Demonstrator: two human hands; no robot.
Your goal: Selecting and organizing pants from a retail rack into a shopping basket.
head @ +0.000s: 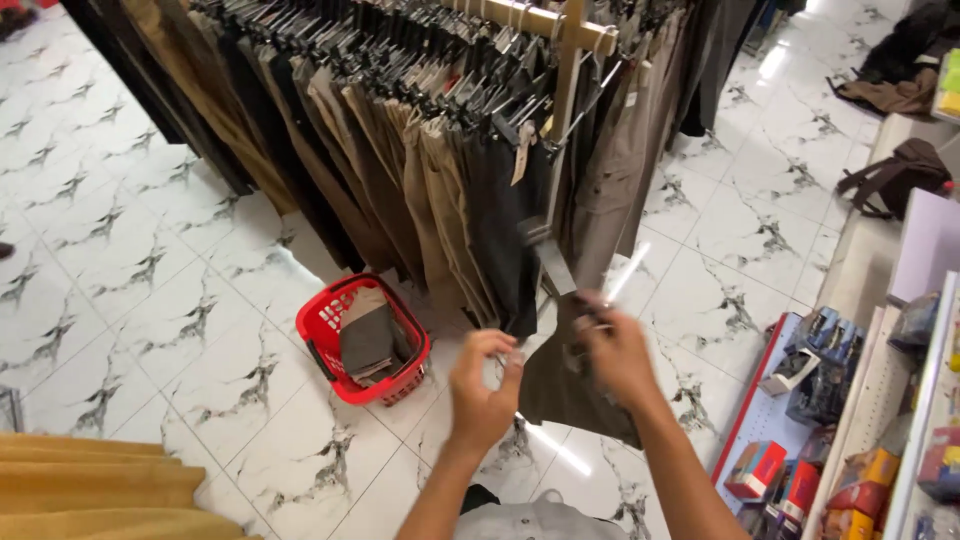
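My left hand and my right hand are raised in front of me, both gripping the top edge of a dark brown pair of trousers that hangs down between them. A clip hanger with a blurred pale bar rises from the trousers toward the rack. Straight ahead a wooden clothes rack holds several pairs of trousers in black, brown and khaki on black clip hangers.
A red plastic basket with folded dark garments stands on the white marble-patterned floor left of my hands. Shelves with boxed goods run along the right. A brown bag lies at the upper right. Yellow folded fabric fills the lower left corner.
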